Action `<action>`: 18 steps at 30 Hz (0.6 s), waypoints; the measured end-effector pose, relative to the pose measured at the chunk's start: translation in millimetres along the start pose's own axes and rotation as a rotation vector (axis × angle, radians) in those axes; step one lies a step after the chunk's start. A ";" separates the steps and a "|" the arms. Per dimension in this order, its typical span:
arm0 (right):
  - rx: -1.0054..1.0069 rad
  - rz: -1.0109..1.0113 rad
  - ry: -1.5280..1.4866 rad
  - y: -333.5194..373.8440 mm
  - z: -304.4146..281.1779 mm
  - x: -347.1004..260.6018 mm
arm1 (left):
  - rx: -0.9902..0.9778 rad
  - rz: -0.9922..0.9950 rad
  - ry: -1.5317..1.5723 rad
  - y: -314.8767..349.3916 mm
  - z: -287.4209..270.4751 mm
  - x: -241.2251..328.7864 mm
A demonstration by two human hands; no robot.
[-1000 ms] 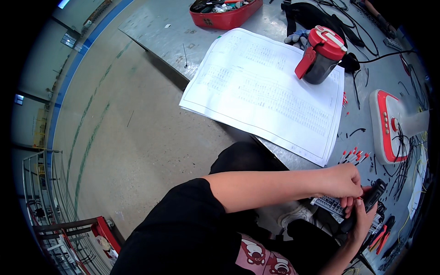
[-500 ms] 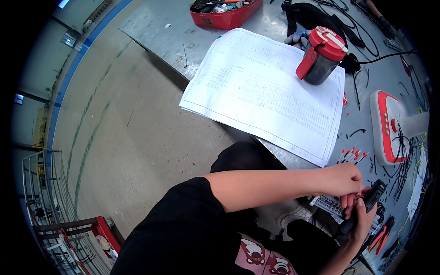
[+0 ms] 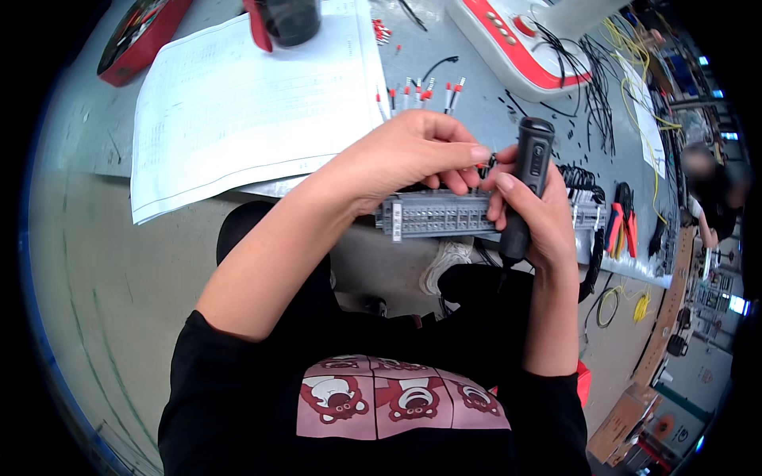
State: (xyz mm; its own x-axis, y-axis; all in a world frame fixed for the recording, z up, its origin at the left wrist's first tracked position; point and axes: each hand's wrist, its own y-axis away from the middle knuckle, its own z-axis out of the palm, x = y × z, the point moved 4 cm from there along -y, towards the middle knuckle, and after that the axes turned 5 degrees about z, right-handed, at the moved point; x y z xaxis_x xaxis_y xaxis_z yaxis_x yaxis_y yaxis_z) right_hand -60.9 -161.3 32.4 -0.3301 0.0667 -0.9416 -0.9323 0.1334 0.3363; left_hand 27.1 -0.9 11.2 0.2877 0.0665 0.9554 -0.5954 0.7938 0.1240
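A red-tipped wire (image 3: 481,166) appears pinched by the left hand (image 3: 405,155); a black screwdriver (image 3: 533,159) is gripped by the right hand (image 3: 541,213), nose toward six o'clock. The terminal strip (image 3: 440,216) is situated at five o'clock from the left hand. Wire handling seems under way; steady alignment is judged necessary.

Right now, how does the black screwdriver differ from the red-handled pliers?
The screwdriver is held in the right hand, while the pliers lie on the table, untouched. The screwdriver is one straight barrel; the pliers have two handles spread apart. The screwdriver looks mostly black, whereas the pliers show red on their handles. Both are hand tools with some black on them.
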 end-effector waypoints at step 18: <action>0.093 -0.067 -0.148 10.1 5.9 6.9 | 0.058 -0.081 0.120 9.0 -15.5 0.0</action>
State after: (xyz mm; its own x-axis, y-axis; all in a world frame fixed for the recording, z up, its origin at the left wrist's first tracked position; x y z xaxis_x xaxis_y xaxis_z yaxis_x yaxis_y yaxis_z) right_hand -71.7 -153.7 29.5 -0.2357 0.1985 -0.9513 -0.9315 0.2330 0.2794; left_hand 33.4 15.7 8.1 0.4220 0.0787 0.9032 -0.6081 0.7635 0.2176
